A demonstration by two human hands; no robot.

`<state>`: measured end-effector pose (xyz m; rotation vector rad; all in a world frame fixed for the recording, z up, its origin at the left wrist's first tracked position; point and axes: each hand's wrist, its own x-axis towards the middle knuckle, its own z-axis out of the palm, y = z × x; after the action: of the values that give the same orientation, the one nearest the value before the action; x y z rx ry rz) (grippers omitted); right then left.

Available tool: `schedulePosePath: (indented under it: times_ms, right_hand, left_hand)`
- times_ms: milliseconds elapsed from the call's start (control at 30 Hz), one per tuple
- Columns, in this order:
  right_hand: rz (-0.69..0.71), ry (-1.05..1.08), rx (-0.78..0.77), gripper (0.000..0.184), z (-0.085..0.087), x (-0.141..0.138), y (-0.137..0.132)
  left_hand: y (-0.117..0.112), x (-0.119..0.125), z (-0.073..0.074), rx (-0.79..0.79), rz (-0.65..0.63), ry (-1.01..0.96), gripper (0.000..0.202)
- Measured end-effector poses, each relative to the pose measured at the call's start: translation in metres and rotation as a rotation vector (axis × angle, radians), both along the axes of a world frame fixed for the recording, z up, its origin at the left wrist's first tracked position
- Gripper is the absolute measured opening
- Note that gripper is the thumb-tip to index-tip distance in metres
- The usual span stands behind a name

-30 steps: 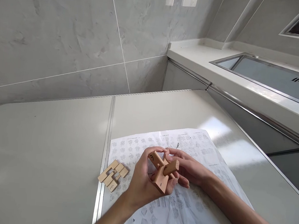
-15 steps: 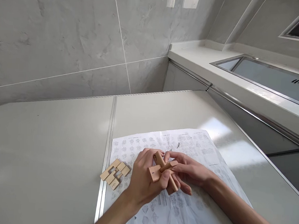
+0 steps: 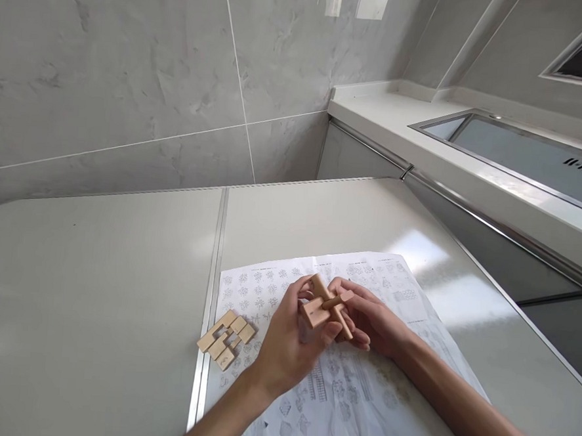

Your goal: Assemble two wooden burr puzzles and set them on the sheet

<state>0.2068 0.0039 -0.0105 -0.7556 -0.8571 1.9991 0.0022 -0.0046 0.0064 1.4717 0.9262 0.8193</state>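
Above the printed sheet, both hands hold a wooden burr puzzle (image 3: pixel 317 313) made of crossing, interlocked bars. My left hand (image 3: pixel 296 330) grips its left side, with the thumb along the lower edge and the fingers behind. From the right, my right hand (image 3: pixel 366 315) closes on the bars, its thumb by a slanting rod-like piece; some of its fingers are hidden behind the wood. Two notched wooden pieces (image 3: pixel 223 352) lie together to the left of my left hand, partly over the paper's edge.
A creased instruction sheet (image 3: pixel 397 409) with small line drawings covers the near right of the pale folding table (image 3: pixel 133 287). A metal-edged seam (image 3: pixel 210 292) crosses the table. To the right stands a white counter (image 3: pixel 371 108) with a sink (image 3: pixel 522 153); a grey tiled wall rises behind.
Both hands and the puzzle have shifted slightly up and right. The puzzle is turned a little, with its lower bar less exposed. The loose pieces lie as before.
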Motion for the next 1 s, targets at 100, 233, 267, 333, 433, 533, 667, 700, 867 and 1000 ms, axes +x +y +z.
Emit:
schedulePosePath:
  times_ms: [100,233,267,333,433,533,667,700,867,1000]
  right_hand:
    - [-0.158,-0.104,0.057,0.033,0.009,0.01,0.003]
    - [-0.399,-0.424,0.179,0.038,0.026,0.035,0.002]
    - [-0.46,-0.535,0.215,0.037,0.029,0.043,-0.001]
    - [-0.546,-0.766,0.293,0.038,0.034,0.057,-0.006]
    - [-0.596,-1.052,0.343,0.046,0.035,0.076,-0.017]
    - [-0.627,-1.309,0.363,0.052,0.034,0.087,-0.026]
    - [-0.64,-1.489,0.359,0.055,0.033,0.093,-0.03]
    - [-0.644,-1.504,0.353,0.056,0.032,0.094,-0.03]
    - [-0.686,-1.515,0.319,0.056,0.025,0.099,-0.022]
    - [-0.689,-1.471,0.284,0.055,0.023,0.103,-0.02]
  left_hand:
    - [-0.002,0.0,-0.002,0.074,0.052,0.052,0.073]
    - [-0.004,0.0,-0.003,0.107,0.101,0.14,0.065]
    - [-0.004,0.0,-0.002,0.088,0.099,0.154,0.063]
    - [-0.004,-0.001,-0.002,0.067,0.085,0.177,0.059]
    - [-0.003,-0.001,-0.004,0.137,0.074,0.191,0.05]
    - [-0.002,0.0,-0.008,0.196,0.061,0.183,0.041]
    - [-0.001,0.0,-0.011,0.226,0.047,0.194,0.035]
    - [-0.001,0.0,-0.011,0.232,0.045,0.198,0.034]
    - [-0.001,0.0,-0.01,0.24,0.038,0.215,0.031]
    - [-0.001,0.0,-0.01,0.249,0.035,0.225,0.03]
